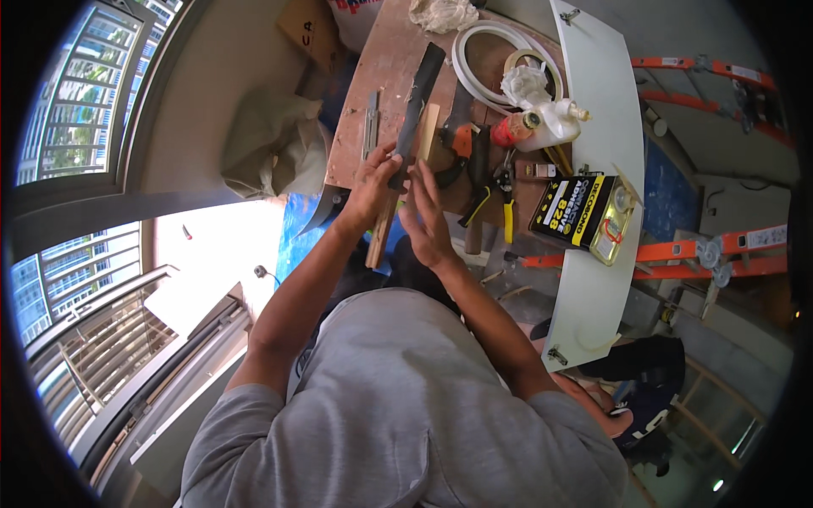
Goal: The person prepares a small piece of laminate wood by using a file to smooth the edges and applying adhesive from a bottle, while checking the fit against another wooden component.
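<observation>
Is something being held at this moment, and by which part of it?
The left hand holds the dark strip near its lower end, the one closest to the body. The right hand is open beside it, with no visible hold.

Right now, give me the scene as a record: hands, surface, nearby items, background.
left_hand: left hand touching the lower end of a long dark-grey flat strip; firmness of grip unclear
right_hand: right hand open, fingers extended, near a narrow pale wooden strip; contact unclear
surface: brown wooden worktable
nearby_right: yellow-and-black-handled pliers, black-and-yellow rectangular metal can
background_right: orange-railed ladder, another person in dark clothing
</observation>
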Demonstrator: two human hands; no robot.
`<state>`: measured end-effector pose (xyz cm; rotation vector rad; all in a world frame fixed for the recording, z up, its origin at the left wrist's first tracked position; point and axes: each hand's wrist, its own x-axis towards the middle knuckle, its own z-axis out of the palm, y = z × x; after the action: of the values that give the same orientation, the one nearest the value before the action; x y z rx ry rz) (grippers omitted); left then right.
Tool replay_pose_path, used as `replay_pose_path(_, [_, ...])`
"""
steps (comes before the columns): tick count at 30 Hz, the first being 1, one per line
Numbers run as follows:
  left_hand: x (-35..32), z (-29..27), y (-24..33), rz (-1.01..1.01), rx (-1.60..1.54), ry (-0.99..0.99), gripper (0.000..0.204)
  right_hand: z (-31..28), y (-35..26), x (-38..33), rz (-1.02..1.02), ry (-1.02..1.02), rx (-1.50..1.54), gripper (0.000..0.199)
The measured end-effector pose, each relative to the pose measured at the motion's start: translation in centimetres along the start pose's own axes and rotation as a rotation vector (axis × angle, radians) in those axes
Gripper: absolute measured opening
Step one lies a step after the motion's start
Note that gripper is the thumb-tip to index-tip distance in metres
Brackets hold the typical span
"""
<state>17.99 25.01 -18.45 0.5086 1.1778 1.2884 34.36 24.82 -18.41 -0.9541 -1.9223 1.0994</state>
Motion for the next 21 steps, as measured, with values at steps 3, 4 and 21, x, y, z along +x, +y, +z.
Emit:
replay_pose_path(3, [-0.2,0.1,-1.1,-0.016,0.001,-0.014,0.047,0.4,3.2,1.5,0.068,0.123,-0.034,0.041])
replay_pose_path(4, [-0.2,0.3,-1.6,-0.027,-0.027,-0.028,0.05,0.2,3.4,2.8,0.109,0.219,-0.107,0.039])
replay_pose_path(21, [-7.1,3.5,-1.7,0.227,0.4,0.139,0.04,1.5,10.2,11.4,0.162,0.313,0.371,0.048])
